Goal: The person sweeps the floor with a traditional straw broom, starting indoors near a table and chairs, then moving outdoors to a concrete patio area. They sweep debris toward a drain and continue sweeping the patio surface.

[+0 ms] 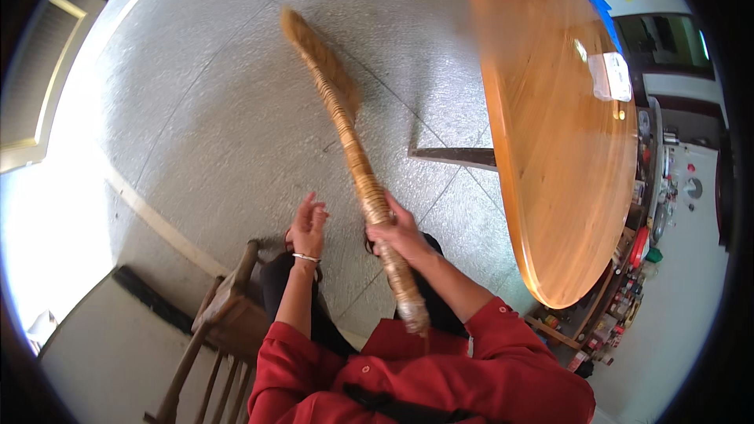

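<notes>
My right hand (400, 227) grips the bound handle of a straw broom (353, 147). The handle's thick end points back towards my red shirt, and the bristle head reaches away over the speckled floor (235, 129); it is blurred, so I cannot tell whether it touches the floor. To the left of the handle, my left hand (308, 221) is free, its fingers apart and holding nothing. A bangle circles the left wrist.
A round-edged wooden table (565, 147) stands on the right, with a dark leg (453, 156) beneath. By my left leg is a wooden chair (224, 318). A bright doorway (65, 206) opens at far left. Crowded shelves (618, 306) line the right wall.
</notes>
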Motion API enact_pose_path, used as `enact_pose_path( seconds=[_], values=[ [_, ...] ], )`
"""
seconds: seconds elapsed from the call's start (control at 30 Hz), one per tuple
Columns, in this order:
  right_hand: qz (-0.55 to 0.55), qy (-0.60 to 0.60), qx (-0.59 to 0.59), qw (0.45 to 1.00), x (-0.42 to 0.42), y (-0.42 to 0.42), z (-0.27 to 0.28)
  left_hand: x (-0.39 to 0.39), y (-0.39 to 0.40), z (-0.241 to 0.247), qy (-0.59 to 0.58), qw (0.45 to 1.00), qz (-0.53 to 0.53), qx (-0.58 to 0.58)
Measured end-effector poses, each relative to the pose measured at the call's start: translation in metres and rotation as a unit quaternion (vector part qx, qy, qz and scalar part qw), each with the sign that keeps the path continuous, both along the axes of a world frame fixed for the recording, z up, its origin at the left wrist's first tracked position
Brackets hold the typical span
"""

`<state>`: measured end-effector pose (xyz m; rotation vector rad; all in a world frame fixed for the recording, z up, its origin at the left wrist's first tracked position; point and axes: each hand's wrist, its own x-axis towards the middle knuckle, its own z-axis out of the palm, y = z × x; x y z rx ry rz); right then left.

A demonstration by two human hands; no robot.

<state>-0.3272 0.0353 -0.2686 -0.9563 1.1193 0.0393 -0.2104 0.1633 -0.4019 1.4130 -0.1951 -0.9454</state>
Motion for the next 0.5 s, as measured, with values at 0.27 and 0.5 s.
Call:
enact_pose_path(
  seconds=[0.27, 0.5],
  values=[
    [-0.119, 0.081, 0.101, 0.984, -0.044, 0.036, 0.125, 0.005, 0.111, 0.114, -0.089, 0.98, -0.103, 0.144],
    [-0.123, 0.116, 0.117, 0.979, -0.05, 0.117, 0.094, 0.02, 0.206, 0.191, -0.066, 0.957, -0.148, 0.242]
  ],
)
